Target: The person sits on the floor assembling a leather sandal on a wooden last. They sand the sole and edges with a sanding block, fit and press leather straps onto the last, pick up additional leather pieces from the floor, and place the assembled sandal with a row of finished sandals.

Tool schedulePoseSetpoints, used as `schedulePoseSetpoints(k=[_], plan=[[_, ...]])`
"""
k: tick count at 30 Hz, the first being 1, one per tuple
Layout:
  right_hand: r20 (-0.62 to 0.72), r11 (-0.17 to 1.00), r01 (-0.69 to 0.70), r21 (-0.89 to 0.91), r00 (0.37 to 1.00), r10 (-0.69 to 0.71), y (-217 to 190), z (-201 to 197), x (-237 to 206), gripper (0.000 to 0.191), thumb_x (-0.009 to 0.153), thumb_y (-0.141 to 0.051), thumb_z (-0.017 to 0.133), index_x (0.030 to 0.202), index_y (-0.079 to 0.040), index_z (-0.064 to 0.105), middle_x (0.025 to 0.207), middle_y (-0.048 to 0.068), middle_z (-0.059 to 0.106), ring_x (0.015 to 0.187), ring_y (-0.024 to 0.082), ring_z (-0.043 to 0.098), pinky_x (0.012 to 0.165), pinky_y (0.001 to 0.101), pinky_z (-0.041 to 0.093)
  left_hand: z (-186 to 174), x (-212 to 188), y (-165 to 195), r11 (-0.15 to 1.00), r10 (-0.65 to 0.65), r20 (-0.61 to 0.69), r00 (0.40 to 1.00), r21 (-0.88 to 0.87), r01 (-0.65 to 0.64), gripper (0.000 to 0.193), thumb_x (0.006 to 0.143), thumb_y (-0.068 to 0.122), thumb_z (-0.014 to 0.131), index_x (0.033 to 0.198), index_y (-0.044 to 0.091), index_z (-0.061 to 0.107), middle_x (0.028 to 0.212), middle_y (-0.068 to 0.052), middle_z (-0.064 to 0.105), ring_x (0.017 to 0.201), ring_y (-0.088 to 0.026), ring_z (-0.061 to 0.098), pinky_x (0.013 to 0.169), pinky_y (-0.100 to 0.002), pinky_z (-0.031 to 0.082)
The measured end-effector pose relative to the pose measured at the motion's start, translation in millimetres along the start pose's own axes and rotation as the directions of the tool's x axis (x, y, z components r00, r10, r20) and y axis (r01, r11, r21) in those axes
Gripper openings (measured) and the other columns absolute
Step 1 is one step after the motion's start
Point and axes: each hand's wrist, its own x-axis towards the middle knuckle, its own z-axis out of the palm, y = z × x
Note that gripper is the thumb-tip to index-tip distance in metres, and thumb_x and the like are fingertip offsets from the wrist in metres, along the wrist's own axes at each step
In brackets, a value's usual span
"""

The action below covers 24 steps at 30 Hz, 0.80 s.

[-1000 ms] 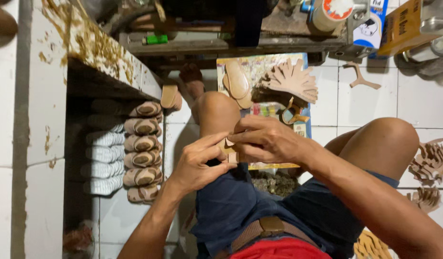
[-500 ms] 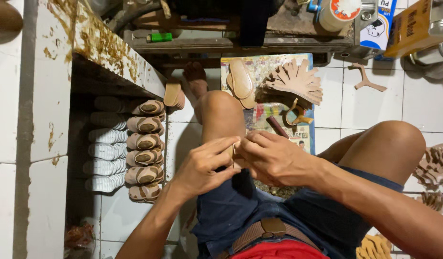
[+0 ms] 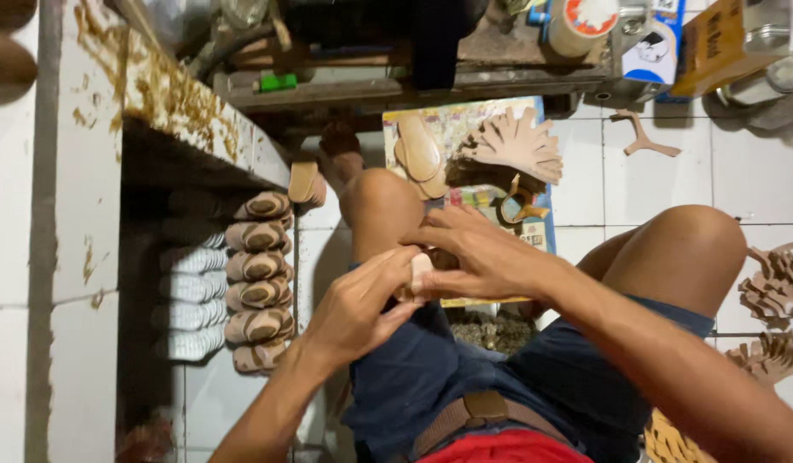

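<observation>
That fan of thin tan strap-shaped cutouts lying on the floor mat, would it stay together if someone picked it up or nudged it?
Probably not. The fan of thin tan strap-shaped cutouts looks like loose flat pieces merely overlapped, so a push would likely scatter them. They seem thin and light, likely bending rather than staying stiff. Being flat, they should not roll.

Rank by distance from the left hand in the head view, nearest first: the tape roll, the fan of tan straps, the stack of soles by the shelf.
From the left hand:
1. Stack of soles, to its left by the shelf.
2. Fan of tan straps, up and right on the printed sheet.
3. Tape roll, at the top edge on the bench.
</observation>
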Motion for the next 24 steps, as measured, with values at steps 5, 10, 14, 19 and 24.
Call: schedulePoseSetpoints(k=[5, 10, 14, 19, 24], plan=[[-0.589, 0.734, 0.137, 0.666, 0.699, 0.404, -23.0, 25.6, -34.8, 0.063, 0.102, -0.044, 0.06, 0.15, -0.007, 0.043, 0.146, 0.01, 0.054, 0.134, 0.024, 0.056, 0.112, 0.0441, 0.052, 9.7, 2.5, 24.5, 0.994, 0.087, -0.374, 0.923, 0.098, -0.054, 0.069, 0.087, 0.007, 0.091, 0.133, 0.013, 0.039, 0.138, -0.021, 0.061, 0.128, -0.04, 0.064, 0.106, -0.043, 0.056], [-0.49, 0.34, 0.391, 0.855, 0.824, 0.284, -39.2, 77.3, -48.3, 0.082, 0.107, -0.046, 0.051, 0.167, -0.015, 0.006, 0.161, 0.005, 0.039, 0.139, 0.018, 0.046, 0.114, 0.034, 0.04, 49.0, 19.1, 49.8, 0.981, 0.079, -0.592, 0.802, 0.19, 0.044, 0.076, 0.079, 0.006, 0.092, 0.136, 0.01, 0.042, 0.128, -0.015, 0.055, 0.116, -0.034, 0.058, 0.106, -0.041, 0.047], [-0.268, -0.009, 0.306, 0.952, 0.848, 0.458, -37.4, 101.0, -55.8, 0.082, 0.107, -0.034, 0.052, 0.171, -0.018, 0.004, 0.144, 0.005, 0.048, 0.107, 0.015, 0.051, 0.086, 0.0292, 0.044, 61.1, 2.8, 68.1, 0.971, -0.177, -0.511, 0.841, -0.228, 0.067, 0.078, 0.084, 0.01, 0.083, 0.147, 0.003, 0.038, 0.137, -0.017, 0.05, 0.124, -0.03, 0.055, 0.11, -0.038, 0.047], [-0.21, -0.008, 0.253, 0.967, 0.819, 0.534, -47.0, 104.9, -68.1, 0.077, 0.104, -0.019, 0.052, 0.17, -0.014, 0.012, 0.136, 0.001, 0.051, 0.099, 0.009, 0.05, 0.081, 0.024, 0.043, 43.8, -13.5, 60.8, 0.615, -0.441, -0.139, 0.887, -0.766, 0.186, 0.076, 0.097, 0.016, 0.066, 0.161, -0.003, 0.028, 0.156, -0.018, 0.045, 0.146, -0.026, 0.044, 0.122, -0.037, 0.035], [-0.377, 0.185, 0.329, 0.926, 0.781, 0.498, -57.0, 103.8, -72.9, 0.072, 0.11, -0.017, 0.059, 0.173, -0.006, 0.026, 0.111, 0.003, 0.053, 0.086, 0.009, 0.046, 0.074, 0.0255, 0.042, 51.4, -11.2, 63.8, 0.551, -0.441, -0.051, 0.896, -0.803, 0.226, 0.066, 0.097, 0.014, 0.065, 0.154, -0.004, 0.038, 0.141, -0.016, 0.058, 0.129, -0.023, 0.058, 0.112, -0.034, 0.046]])
